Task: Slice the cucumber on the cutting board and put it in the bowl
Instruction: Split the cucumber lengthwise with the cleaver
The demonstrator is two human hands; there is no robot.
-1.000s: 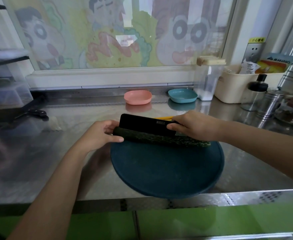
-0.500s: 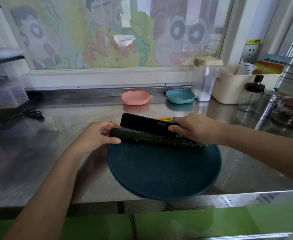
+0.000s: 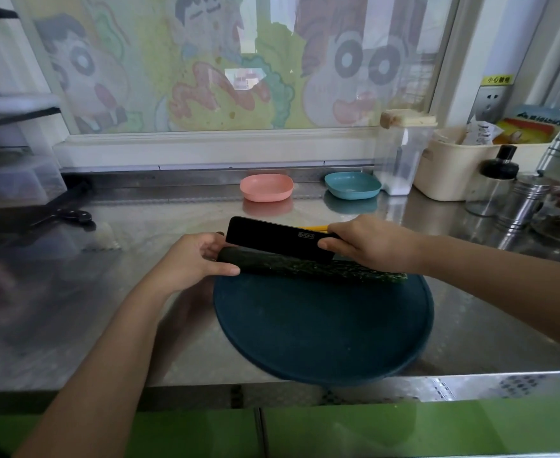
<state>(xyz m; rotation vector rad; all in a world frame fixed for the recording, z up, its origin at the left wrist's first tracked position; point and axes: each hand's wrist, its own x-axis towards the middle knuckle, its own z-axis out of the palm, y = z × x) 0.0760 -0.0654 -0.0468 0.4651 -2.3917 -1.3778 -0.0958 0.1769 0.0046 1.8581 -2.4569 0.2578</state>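
Dark green cucumber (image 3: 311,267): in the head view it lies long-ways on the far part of the round cutting board (image 3: 321,332). It looks whole, and I see no slices yet. Its left end pokes just past the board's rim.
Left hand (image 3: 192,262): at the board's far left edge. The fingers and thumb are curled round the cucumber's left end and hold it down.
Right hand (image 3: 374,247): over the board's far right side, wrapped tight round the handle of the knife (image 3: 272,238). A bit of yellow shows behind the hand.
Knife: the wide black blade stands up along the far side of the cucumber and runs the same way as it. I cannot tell if the edge rests on the cucumber or just behind it.
Bowls: a pink bowl (image 3: 266,187) and a blue bowl (image 3: 352,185) sit well beyond the board, by the window. I cannot tell which one is meant.
Step now: I think this is getting set for the first cut.
Doing it well: turn the blade so it goes across the cucumber. Start at the free right end. Tuck the left fingertips in, away from the blade. A round cucumber may roll, so hold it firm. Press straight down.
Watch out: the board's near rim reaches the front edge of the steel counter (image 3: 140,325), so a hard push may make it slip.
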